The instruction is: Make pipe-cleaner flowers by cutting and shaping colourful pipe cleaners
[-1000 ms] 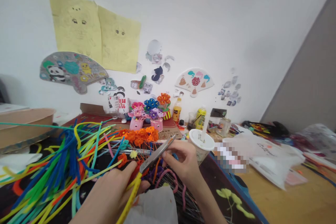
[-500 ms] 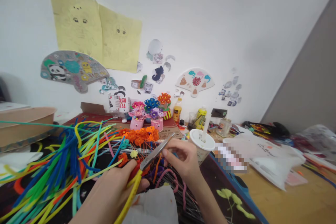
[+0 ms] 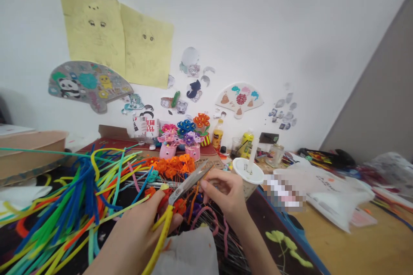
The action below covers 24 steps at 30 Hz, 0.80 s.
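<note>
My left hand [image 3: 145,223] is wrapped round the yellow handles of a pair of scissors [image 3: 185,187]. The blades point up and to the right, slightly parted. Close beside the blade tips, my right hand [image 3: 224,191] has thumb and fingers pinched together; what lies between them is too small to make out. Orange pipe-cleaner flowers [image 3: 171,166] on thin wire stems lie just beyond the blades. A curled pink pipe cleaner [image 3: 206,210] rests below my right hand. A white cloth or paper [image 3: 190,253] is under the scissors.
Many coloured pipe cleaners [image 3: 71,206] are heaped at left. A lidded cup with a straw [image 3: 248,174] stands right beside my right hand. Small pots of pipe-cleaner flowers [image 3: 192,152] and a drink bottle [image 3: 217,135] line the back. A white plastic bag [image 3: 325,195] lies at right.
The scissor blades have parted from nearly closed. My left hand has shifted slightly; my right hand stays pinched in about the same place.
</note>
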Motion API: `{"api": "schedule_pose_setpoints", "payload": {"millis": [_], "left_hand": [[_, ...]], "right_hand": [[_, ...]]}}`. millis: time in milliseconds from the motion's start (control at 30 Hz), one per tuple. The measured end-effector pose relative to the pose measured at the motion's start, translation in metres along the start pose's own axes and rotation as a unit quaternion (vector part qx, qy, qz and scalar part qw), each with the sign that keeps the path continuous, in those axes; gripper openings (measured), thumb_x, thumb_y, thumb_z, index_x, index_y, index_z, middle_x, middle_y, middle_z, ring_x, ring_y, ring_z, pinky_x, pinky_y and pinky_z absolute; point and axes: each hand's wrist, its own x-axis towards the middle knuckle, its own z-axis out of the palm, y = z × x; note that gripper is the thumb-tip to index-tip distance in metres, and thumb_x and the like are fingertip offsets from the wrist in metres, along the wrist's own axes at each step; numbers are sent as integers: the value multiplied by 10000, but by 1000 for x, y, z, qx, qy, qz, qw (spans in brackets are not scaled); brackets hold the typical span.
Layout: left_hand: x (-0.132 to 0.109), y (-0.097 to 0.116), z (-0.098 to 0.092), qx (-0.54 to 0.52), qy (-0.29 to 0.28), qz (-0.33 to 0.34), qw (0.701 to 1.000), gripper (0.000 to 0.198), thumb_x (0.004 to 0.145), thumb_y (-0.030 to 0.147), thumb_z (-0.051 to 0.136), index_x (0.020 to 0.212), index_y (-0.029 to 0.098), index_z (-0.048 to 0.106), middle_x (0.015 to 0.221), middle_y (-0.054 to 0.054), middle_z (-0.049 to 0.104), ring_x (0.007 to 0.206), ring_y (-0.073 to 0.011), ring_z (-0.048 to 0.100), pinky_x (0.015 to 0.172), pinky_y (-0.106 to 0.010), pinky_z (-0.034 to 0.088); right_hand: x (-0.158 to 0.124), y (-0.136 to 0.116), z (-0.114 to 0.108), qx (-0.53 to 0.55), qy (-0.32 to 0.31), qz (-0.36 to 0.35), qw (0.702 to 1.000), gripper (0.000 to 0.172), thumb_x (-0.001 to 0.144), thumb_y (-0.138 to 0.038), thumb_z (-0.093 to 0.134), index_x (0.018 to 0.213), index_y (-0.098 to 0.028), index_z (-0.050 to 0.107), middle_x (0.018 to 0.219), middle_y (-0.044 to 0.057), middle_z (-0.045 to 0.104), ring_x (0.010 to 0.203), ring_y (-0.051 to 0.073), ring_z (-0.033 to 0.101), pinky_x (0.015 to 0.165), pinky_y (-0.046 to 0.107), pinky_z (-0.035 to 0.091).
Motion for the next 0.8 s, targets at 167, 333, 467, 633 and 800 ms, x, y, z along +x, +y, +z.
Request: {"api": "schedule_pose_setpoints", "payload": {"millis": [167,333,467,633,800], "left_hand": [[6,-5,-2,-7,51,-13,999,342,785,592,333,757,273,453,705,-50,662,650,-257,612,632,-346,425],[3,0,-6,-5,39,-11,999,362,787,601,348,752,266,481,665,-23,642,620,-233,582,614,-322,392],[-5,10,-7,-14,3,-4,1000,310,760,561,373,731,266,463,668,-16,644,596,-212,567,581,-297,388],[-7,13,-4,29,-15,22,999,233,786,470,387,775,257,481,766,-68,697,678,-247,617,641,-328,417],[-3,10,-4,32,-20,43,998,226,798,460,381,789,259,483,798,-83,712,701,-261,637,662,-341,415]], "right_hand": [[0,0,1,22,6,32,999,119,747,-204,714,647,-161,667,529,-25,596,411,93,562,432,190,410],[-2,1,4,45,-45,32,997,140,757,-216,717,645,-155,659,594,-15,607,429,86,569,448,190,424],[-3,2,5,42,-49,17,998,138,783,-244,713,683,-160,668,610,-13,608,463,98,578,476,205,440],[-2,2,3,0,-40,-13,999,131,794,-253,689,699,-162,686,563,-3,619,491,134,586,505,243,465],[-3,3,2,-20,-43,-22,999,145,815,-274,670,722,-167,698,579,8,627,517,149,588,514,259,474]]}}
